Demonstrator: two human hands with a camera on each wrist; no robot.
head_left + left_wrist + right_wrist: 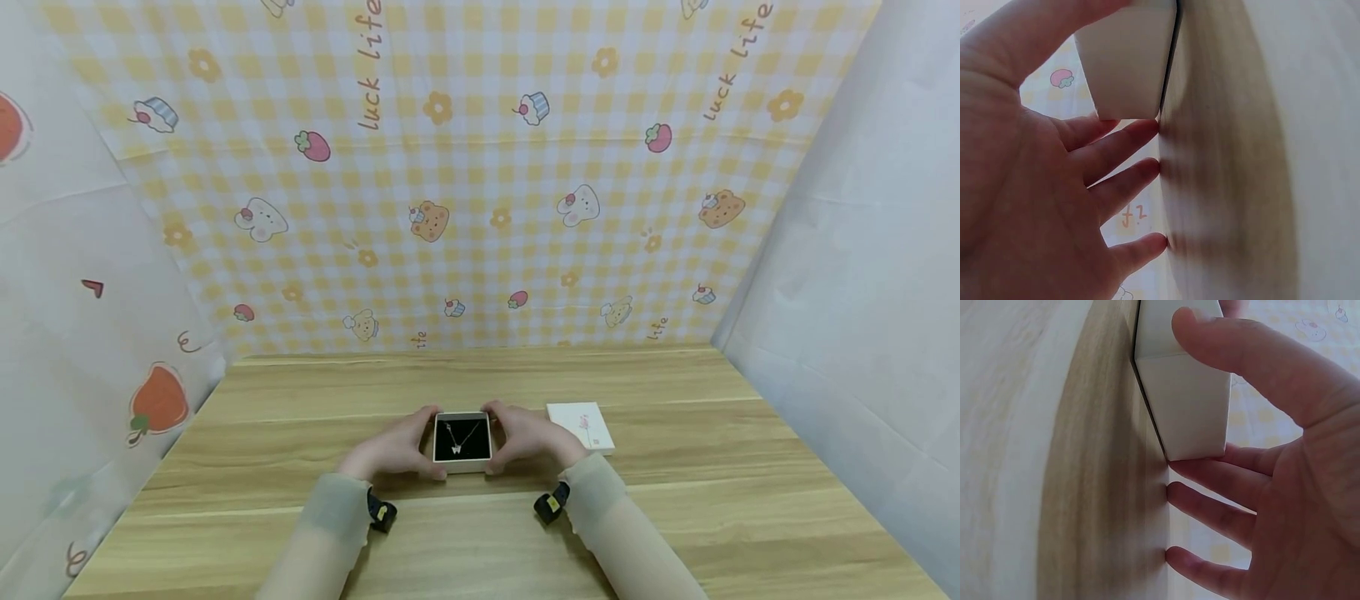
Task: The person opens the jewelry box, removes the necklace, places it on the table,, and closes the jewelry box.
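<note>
A small white box point(462, 467) with a black lining stands on the wooden table, a silver necklace with a butterfly-like pendant point(456, 449) lying inside. My left hand point(393, 446) grips its left side, thumb at the near corner and fingers at the far one. On the right side my right hand point(534, 437) holds it the same way. In the left wrist view the box's white side wall point(1127, 62) shows between thumb and fingers of the left hand point(1054, 169). The right wrist view shows the opposite wall point(1194, 409) beside the right hand point(1272, 469), other fingertips touching the table.
A flat white lid point(581, 423) with a pink print lies on the wooden table point(465, 550), just behind and right of my right hand. A checked cloth point(480, 167) hangs at the back, and pale cloths hang at both sides.
</note>
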